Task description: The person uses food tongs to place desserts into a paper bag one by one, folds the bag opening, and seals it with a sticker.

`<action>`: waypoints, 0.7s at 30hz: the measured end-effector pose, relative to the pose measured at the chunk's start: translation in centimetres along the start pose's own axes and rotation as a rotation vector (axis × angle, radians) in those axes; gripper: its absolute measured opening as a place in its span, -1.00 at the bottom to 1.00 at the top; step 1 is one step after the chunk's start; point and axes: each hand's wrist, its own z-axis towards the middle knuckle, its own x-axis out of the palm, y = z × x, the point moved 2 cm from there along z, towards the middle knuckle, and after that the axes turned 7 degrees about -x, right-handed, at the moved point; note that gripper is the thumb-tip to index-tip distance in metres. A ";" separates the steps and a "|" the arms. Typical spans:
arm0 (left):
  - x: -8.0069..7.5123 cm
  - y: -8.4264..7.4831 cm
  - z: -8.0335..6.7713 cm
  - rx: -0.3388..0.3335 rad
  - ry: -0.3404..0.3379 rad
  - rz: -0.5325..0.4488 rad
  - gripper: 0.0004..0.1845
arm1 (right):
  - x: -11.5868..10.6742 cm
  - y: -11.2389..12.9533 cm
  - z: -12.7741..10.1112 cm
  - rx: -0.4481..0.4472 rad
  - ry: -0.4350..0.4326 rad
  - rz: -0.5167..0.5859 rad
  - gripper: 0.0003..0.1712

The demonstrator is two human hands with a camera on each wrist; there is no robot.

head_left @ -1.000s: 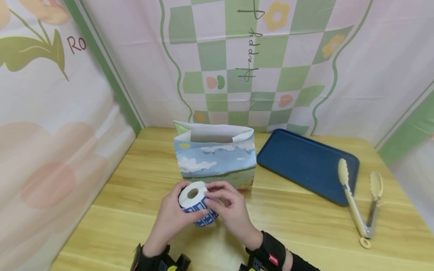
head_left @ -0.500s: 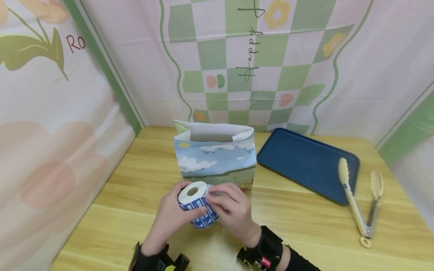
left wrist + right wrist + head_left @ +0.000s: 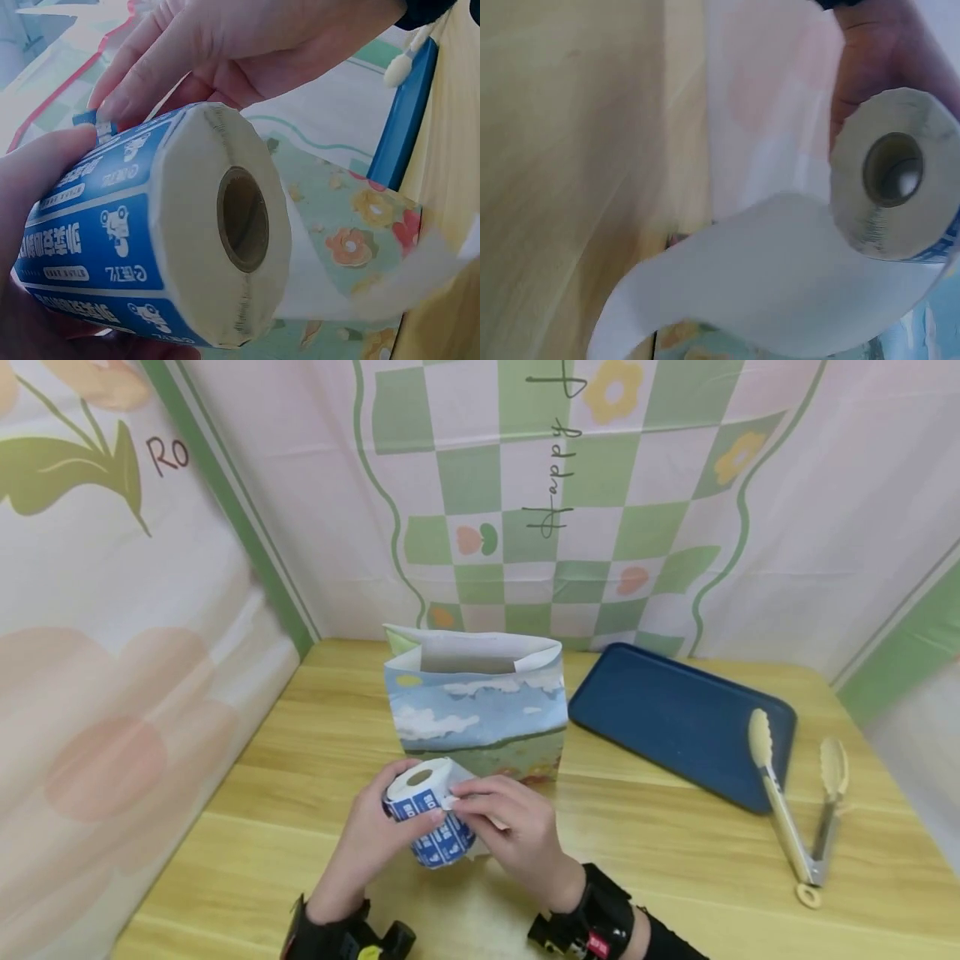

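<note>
A roll of blue-and-white printed labels (image 3: 438, 842) is gripped in my left hand (image 3: 371, 831), thumb across its printed side and cardboard core facing up. At the roll's right side, my right hand (image 3: 517, 827) pinches a small blue label end (image 3: 103, 126) between thumb and fingers, close to the left thumb in the left wrist view. A loose white strip of backing (image 3: 765, 277) curls away from the roll in the right wrist view. Just beyond the hands stands an open paper bag (image 3: 480, 710) printed with sky and meadow.
To the right of the bag lies a dark blue tray (image 3: 675, 727). Spread tongs (image 3: 806, 860) rest at the right, one cream tip over the tray's edge. Patterned cloth (image 3: 525, 485) hangs behind and beside the wooden table (image 3: 277, 827).
The roll has shifted slightly left and turned in my left hand. My right fingers have stayed at its side, and a pinched label end and white strip now show there.
</note>
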 end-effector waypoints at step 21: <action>0.0 0.4 0.1 -0.031 -0.104 0.001 -0.36 | -1.0 0.3 0.4 -0.216 0.075 -0.023 -0.88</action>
